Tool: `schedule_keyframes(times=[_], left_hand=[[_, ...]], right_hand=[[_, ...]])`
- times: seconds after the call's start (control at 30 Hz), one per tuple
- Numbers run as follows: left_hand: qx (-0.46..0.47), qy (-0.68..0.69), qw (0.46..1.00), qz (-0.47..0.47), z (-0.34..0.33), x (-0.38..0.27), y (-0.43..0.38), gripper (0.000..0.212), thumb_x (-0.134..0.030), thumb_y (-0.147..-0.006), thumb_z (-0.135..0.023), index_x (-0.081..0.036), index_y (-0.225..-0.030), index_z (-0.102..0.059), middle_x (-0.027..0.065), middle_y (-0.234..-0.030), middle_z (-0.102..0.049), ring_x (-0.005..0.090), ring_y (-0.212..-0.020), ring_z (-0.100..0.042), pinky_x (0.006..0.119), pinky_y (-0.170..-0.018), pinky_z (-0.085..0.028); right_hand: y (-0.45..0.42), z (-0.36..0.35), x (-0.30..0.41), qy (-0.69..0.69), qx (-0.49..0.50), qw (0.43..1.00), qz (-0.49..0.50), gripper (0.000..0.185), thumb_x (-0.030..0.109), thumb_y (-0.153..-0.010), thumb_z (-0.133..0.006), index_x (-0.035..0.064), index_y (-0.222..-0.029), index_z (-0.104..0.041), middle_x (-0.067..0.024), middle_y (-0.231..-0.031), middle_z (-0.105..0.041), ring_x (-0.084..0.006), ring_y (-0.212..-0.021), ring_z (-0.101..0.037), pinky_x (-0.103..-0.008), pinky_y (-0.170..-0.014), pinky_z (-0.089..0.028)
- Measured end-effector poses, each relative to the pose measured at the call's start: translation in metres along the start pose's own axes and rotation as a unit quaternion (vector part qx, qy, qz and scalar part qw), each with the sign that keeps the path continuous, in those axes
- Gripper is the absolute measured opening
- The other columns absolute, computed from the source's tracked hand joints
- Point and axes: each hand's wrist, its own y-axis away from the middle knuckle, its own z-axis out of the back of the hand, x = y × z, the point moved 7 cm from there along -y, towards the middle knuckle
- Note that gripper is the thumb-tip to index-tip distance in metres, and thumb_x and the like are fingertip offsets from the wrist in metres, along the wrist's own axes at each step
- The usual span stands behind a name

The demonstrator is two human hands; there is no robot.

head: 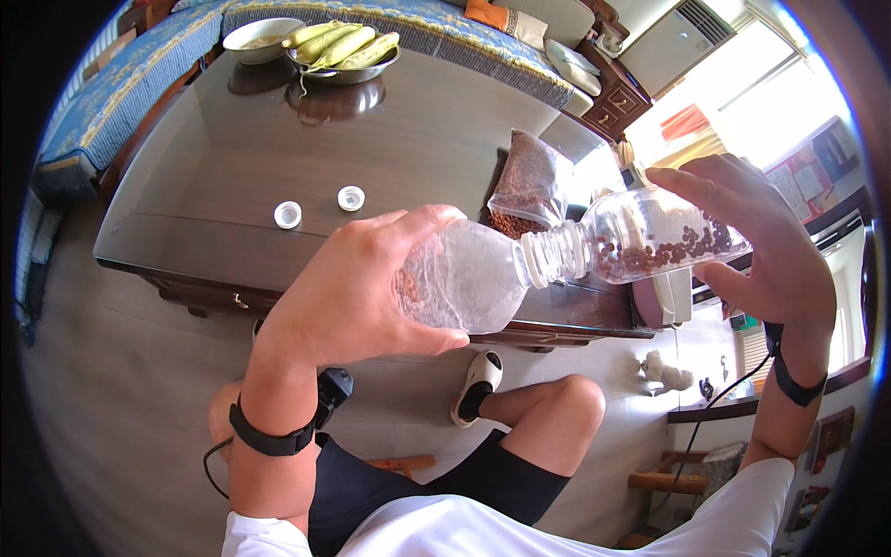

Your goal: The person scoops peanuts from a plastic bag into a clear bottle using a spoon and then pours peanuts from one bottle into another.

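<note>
My left hand grips a cloudy clear plastic bottle, with some reddish-brown contents showing beside the fingers. My right hand holds a second clear plastic bottle by its base end. Dark reddish-brown pellets lie along the lower side of that bottle. Both bottles are held nearly level above the table's front edge, mouth to mouth, the right one slightly higher. Whether the necks touch or overlap is hard to tell. Two white screw caps, one left of the other, lie on the tabletop.
Behind the bottles, a clear plastic bag of brown pellets lies on the glass-topped wooden table. At the far edge stand a bowl and a metal dish of corn ears. A small white dog is on the floor.
</note>
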Motion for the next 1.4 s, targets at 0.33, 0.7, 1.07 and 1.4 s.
schedule_keyframes(times=[0.33, 0.7, 1.07, 1.4], left_hand=[[-0.007, 0.009, 1.000, -0.006, -0.001, 0.005, 0.000, 0.088, -0.029, -0.059, -0.095, 0.002, -0.132, -0.058, 0.0177, -0.107, -0.070, 0.0265, -0.098, -0.069, 0.036, -0.089, -0.055], [-0.012, 0.009, 1.000, 0.000, 0.003, 0.001, 0.000, 0.087, -0.029, -0.059, -0.095, 0.002, -0.131, -0.059, 0.0183, -0.109, -0.071, 0.0278, -0.098, -0.070, 0.036, -0.090, -0.055], [-0.042, 0.002, 0.999, -0.001, 0.007, 0.009, -0.001, 0.084, -0.026, -0.058, -0.094, 0.005, -0.128, -0.060, 0.0201, -0.114, -0.070, 0.0298, -0.101, -0.069, 0.036, -0.094, -0.054], [-0.065, 0.009, 0.998, -0.004, 0.021, 0.021, -0.041, 0.082, -0.026, -0.060, -0.092, 0.007, -0.128, -0.060, 0.0204, -0.110, -0.072, 0.0251, -0.101, -0.071, 0.035, -0.092, -0.054]], right_hand=[[-0.004, 0.005, 0.004, 0.020, 0.000, 1.000, -0.005, 0.086, -0.005, -0.057, -0.064, 0.0086, -0.141, -0.059, -0.0183, -0.122, -0.064, -0.0357, -0.115, -0.060, -0.0428, -0.108, -0.046], [-0.008, 0.018, 0.011, 0.060, -0.004, 0.998, 0.011, 0.081, 0.007, -0.060, -0.062, 0.0085, -0.141, -0.061, -0.0189, -0.123, -0.062, -0.0349, -0.112, -0.060, -0.0430, -0.105, -0.046], [-0.019, 0.019, 0.009, 0.035, -0.016, 0.999, -0.010, 0.083, -0.002, -0.057, -0.060, 0.0073, -0.139, -0.062, -0.0161, -0.117, -0.066, -0.0316, -0.110, -0.059, -0.0412, -0.103, -0.046], [-0.048, 0.044, -0.017, 0.112, -0.014, 0.993, 0.044, 0.086, -0.003, -0.064, -0.064, 0.0182, -0.147, -0.056, -0.0120, -0.118, -0.066, -0.0302, -0.106, -0.059, -0.0431, -0.099, -0.047]])
